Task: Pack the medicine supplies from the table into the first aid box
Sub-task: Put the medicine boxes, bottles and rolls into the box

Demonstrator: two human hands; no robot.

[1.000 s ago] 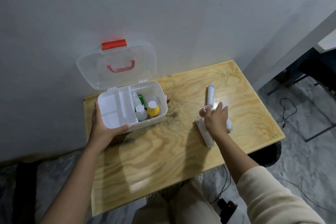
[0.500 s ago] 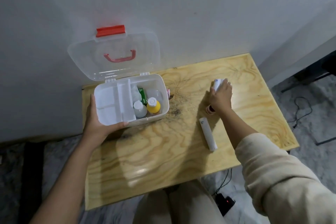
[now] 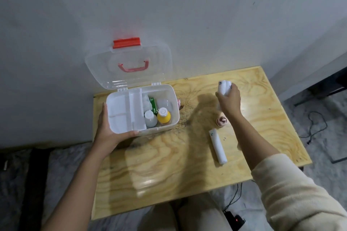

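Note:
The white first aid box [image 3: 174, 107] stands open at the table's back left, its clear lid [image 3: 129, 65] leaning on the wall. Inside it are a yellow bottle [image 3: 163, 116], a white bottle [image 3: 150, 118] and a green packet [image 3: 153, 105]. My left hand [image 3: 109, 129] grips the box's near left corner. My right hand [image 3: 229, 101] is closed around white tubes [image 3: 224, 87], lifted above the table. A small pinkish roll [image 3: 221, 121] and a long white tube [image 3: 217, 146] lie on the table below that hand.
The plywood table [image 3: 169, 165] stands against a grey wall. A white tray insert [image 3: 122, 116] fills the box's left half. Cables [image 3: 317, 124] run on the floor to the right, and a black power adapter [image 3: 233, 219] lies by my knees.
My right hand moved from the near white tube back to the far one and lifted it off the table. The left hand stayed on the box.

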